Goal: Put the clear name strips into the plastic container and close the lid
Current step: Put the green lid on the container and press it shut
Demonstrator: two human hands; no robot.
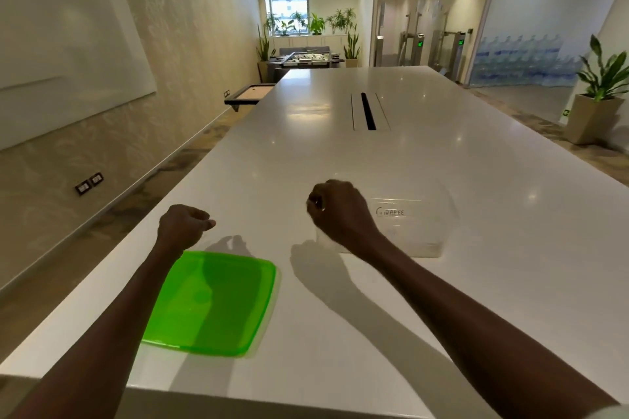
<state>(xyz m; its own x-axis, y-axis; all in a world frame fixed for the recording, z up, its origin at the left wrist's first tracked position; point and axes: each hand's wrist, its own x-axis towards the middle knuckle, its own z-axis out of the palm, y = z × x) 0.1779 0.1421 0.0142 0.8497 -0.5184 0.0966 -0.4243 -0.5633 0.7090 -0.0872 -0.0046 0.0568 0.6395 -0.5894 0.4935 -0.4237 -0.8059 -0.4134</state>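
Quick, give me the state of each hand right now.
Left hand: loosely curled, empty, hovering beyond the green lid.
Right hand: closed over the clear container; what it grips cannot be told.

office meeting room | long white table (425, 163) | wall whiteboard (61, 44) | access turnstiles (417, 48)

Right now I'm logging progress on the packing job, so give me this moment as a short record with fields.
container: clear plastic container on the white table, open, no lid on it
lid: green lid flat on the table, left of the container, near the front edge
strips: one with handwriting visible at the container; others cannot be told
left hand: left hand loosely closed above the table, beyond the lid
right hand: right hand closed at the container's left side; held item unclear
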